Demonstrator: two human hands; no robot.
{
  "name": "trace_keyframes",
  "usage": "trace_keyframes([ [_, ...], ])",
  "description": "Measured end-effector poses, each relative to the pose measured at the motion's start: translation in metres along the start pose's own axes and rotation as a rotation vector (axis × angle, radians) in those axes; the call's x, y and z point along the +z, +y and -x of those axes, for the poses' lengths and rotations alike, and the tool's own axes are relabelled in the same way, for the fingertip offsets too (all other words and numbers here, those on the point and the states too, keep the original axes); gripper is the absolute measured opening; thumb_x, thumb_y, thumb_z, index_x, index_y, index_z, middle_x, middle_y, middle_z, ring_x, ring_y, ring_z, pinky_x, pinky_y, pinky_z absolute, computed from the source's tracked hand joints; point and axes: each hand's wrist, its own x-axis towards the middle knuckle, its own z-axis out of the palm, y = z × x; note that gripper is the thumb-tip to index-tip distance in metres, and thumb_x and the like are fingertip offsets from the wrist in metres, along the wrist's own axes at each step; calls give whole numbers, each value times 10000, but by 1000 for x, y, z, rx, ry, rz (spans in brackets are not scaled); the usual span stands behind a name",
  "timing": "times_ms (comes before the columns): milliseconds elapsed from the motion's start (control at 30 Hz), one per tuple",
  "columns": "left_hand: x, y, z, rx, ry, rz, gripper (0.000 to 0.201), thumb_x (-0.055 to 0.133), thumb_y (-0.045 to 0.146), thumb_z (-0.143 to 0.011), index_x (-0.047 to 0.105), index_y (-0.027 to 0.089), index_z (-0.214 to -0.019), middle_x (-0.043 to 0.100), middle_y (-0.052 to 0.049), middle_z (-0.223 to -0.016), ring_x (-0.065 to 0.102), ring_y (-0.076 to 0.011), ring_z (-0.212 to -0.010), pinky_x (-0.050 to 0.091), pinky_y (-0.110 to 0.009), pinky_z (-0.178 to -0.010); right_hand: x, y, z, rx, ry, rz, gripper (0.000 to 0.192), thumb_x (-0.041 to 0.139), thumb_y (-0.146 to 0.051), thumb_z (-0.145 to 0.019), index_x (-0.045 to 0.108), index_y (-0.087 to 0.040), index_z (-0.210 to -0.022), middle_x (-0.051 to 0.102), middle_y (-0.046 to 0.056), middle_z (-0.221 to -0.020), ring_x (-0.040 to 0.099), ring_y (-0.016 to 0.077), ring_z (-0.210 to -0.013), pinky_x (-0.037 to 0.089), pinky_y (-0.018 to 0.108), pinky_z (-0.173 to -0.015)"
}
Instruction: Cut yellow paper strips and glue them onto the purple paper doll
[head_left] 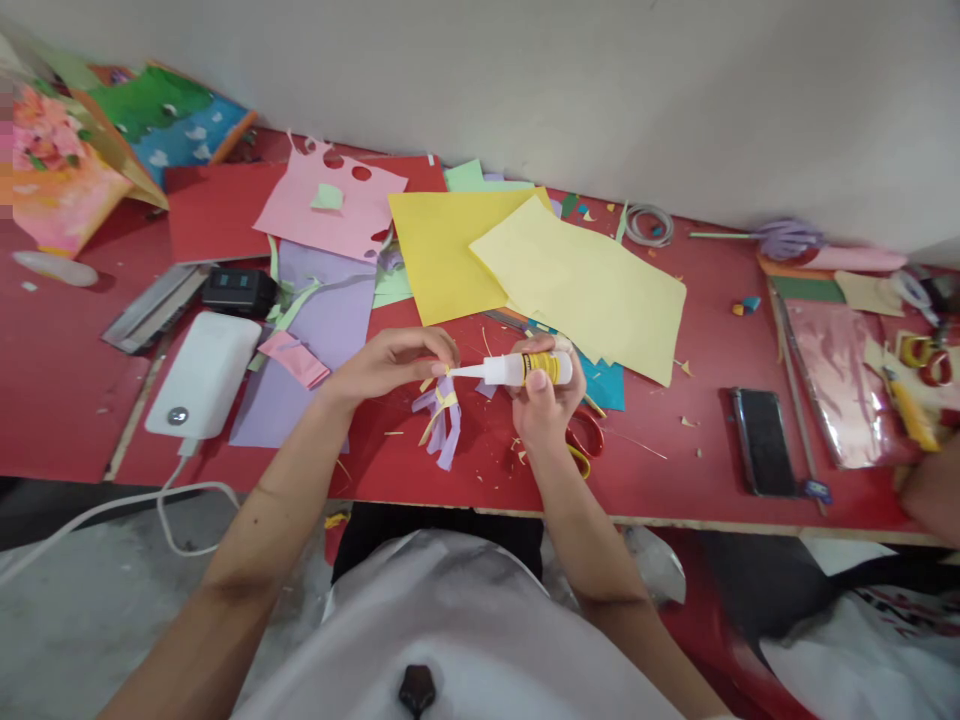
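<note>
My left hand (394, 362) pinches the top of a small purple paper piece (448, 425), cut into strips with a pale yellow band around it. Its strips hang down over the red table. In my right hand (544, 400) lies a white glue bottle (517, 370) with a yellow and black label, held sideways. The bottle's thin nozzle points left and reaches the paper at my left fingertips. Whether glue is coming out is too small to see. Red and yellow scissors (589, 437) lie partly hidden beside my right wrist.
Yellow sheets (457, 250), a purple sheet (300, 330) and a cut pink sheet (330, 205) cover the back and left. A white power bank (202, 375) trails a cable off the edge. A phone (763, 440) lies right, near another person's hand (934, 495).
</note>
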Motion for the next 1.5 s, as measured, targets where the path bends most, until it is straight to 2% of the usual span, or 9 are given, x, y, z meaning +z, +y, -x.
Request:
trace_keyframes([
  [133, 0, 0, 0, 4, 18, 1, 157, 700, 301, -865, 698, 148, -831, 685, -89, -878, 661, -174, -830, 524, -240, -651, 0, 1, 0, -14, -6, -5, 364, 601, -605, -835, 583, -253, -926, 567, 23, -857, 583, 154, -681, 497, 284, -522],
  [333, -1, -1, 1, 8, -4, 6, 114, 683, 260, -878, 699, 151, -851, 683, -85, -895, 644, -141, -771, 520, -222, -642, -1, 4, 1, -16, 0, -31, 348, 606, -590, -836, 591, -255, -928, 568, 30, -868, 590, 168, -715, 498, 295, -533],
  [467, -1, 0, 1, 9, 1, -16, 142, 683, 281, -879, 691, 148, -832, 684, -91, -880, 653, -158, -808, 531, -235, -665, -1, 6, 1, -27, -8, -72, 320, 613, -564, -845, 598, -258, -937, 573, 26, -868, 585, 157, -691, 499, 290, -529],
  [1033, -1, 0, 1, -10, -20, -34, 164, 680, 312, -879, 688, 153, -841, 683, -92, -896, 653, -159, -774, 516, -234, -611, 0, 5, 1, -13, 5, -45, 343, 605, -589, -837, 591, -257, -925, 561, 13, -832, 563, 147, -649, 488, 290, -520],
  [1200, -2, -1, 1, -10, 0, -47, 165, 682, 311, -878, 688, 155, -827, 682, -87, -882, 651, -170, -826, 522, -248, -673, -1, 5, 1, -5, 4, -16, 374, 598, -616, -825, 590, -250, -899, 554, 10, -807, 559, 146, -647, 491, 293, -534],
  [1500, 0, 1, 1, -15, -47, -36, 125, 669, 261, -888, 683, 150, -833, 674, -82, -880, 626, -126, -719, 506, -218, -616, 1, 5, 0, -17, 23, 7, 384, 577, -630, -830, 578, -254, -907, 561, 12, -830, 563, 144, -649, 488, 287, -525],
])
